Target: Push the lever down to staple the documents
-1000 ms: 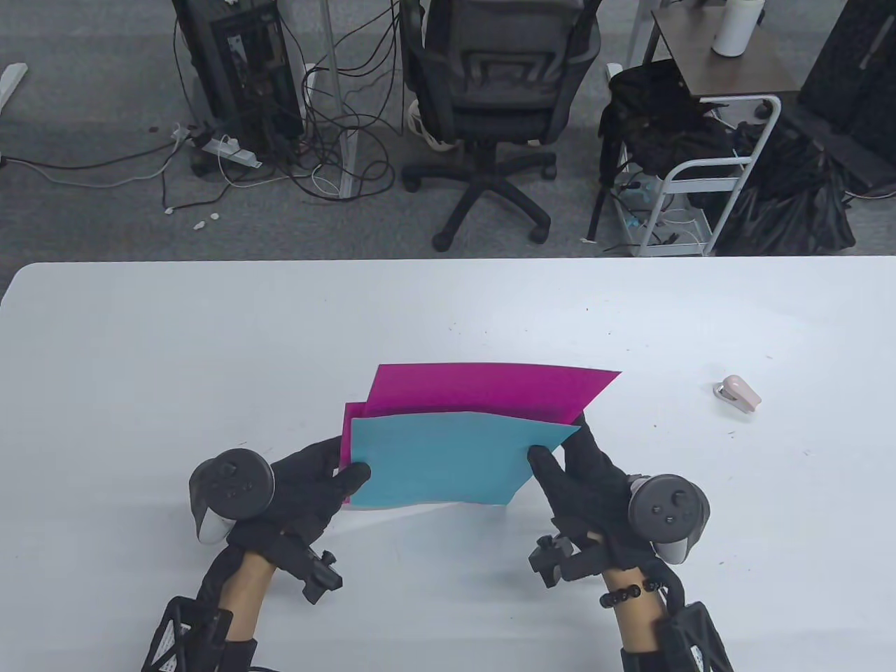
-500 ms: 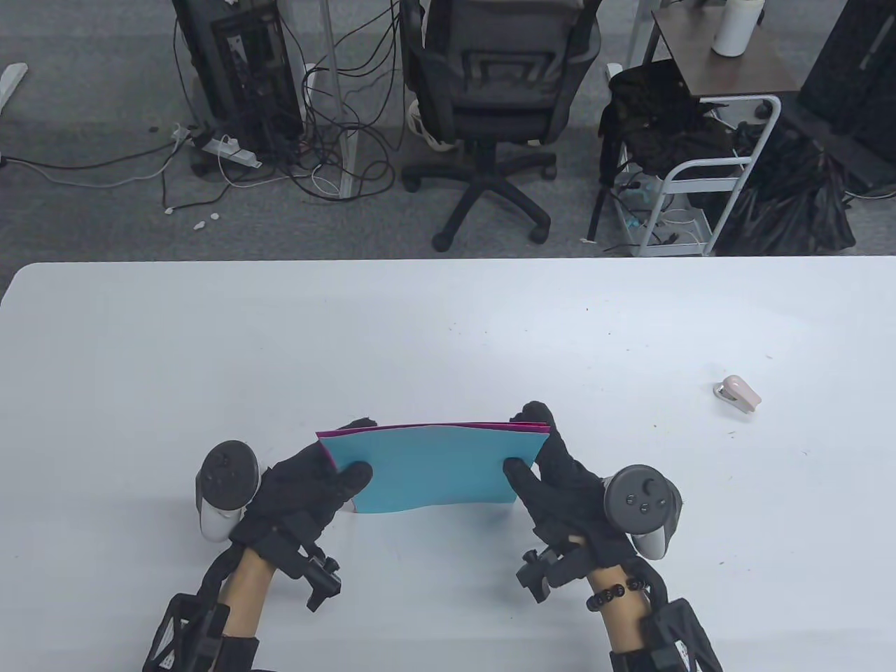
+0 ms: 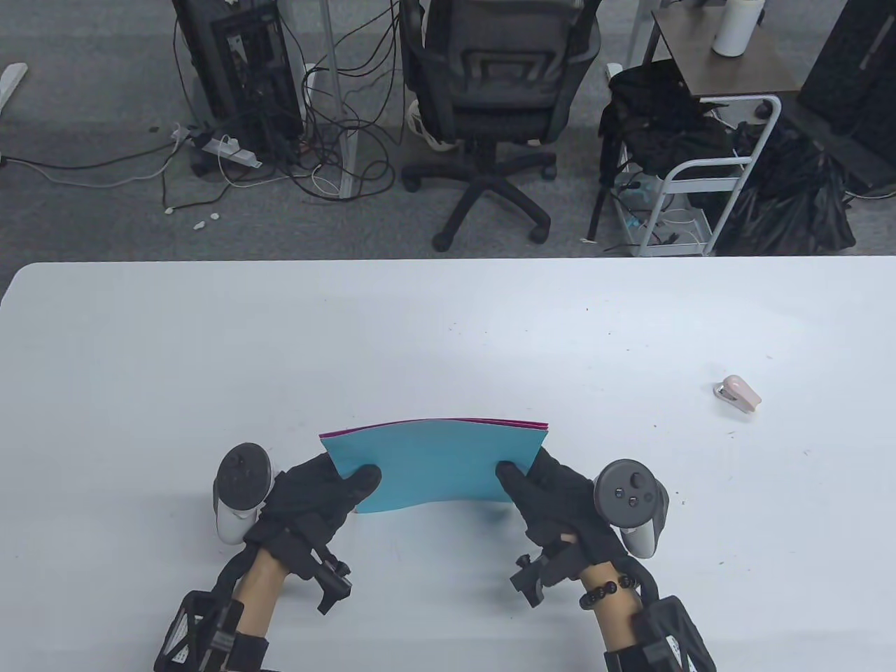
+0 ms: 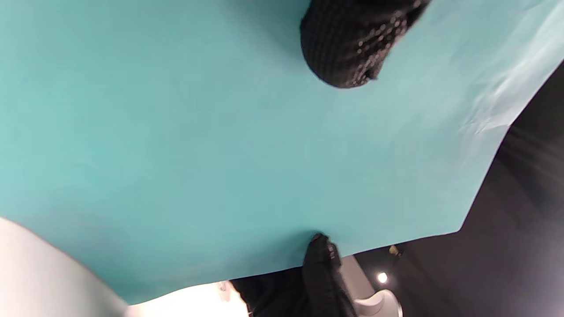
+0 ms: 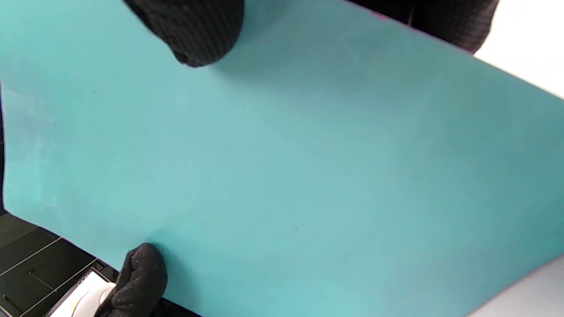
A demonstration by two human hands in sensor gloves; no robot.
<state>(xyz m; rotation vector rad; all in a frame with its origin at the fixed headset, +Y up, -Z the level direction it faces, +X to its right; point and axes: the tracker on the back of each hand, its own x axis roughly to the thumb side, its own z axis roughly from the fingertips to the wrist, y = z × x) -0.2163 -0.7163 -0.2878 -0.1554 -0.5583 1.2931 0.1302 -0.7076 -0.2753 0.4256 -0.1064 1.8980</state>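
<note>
I pinched the stacked sheets [image 3: 434, 465] upright between both hands, my left hand [image 3: 311, 493] on one end and my right hand [image 3: 553, 493] on the other, thumbs pressed on the teal face, so their edges would line up. The other fingers were behind the paper, probably flat against it. The stapler [image 3: 737, 393] lay well apart to my right on the table [image 3: 210, 350], untouched.
</note>
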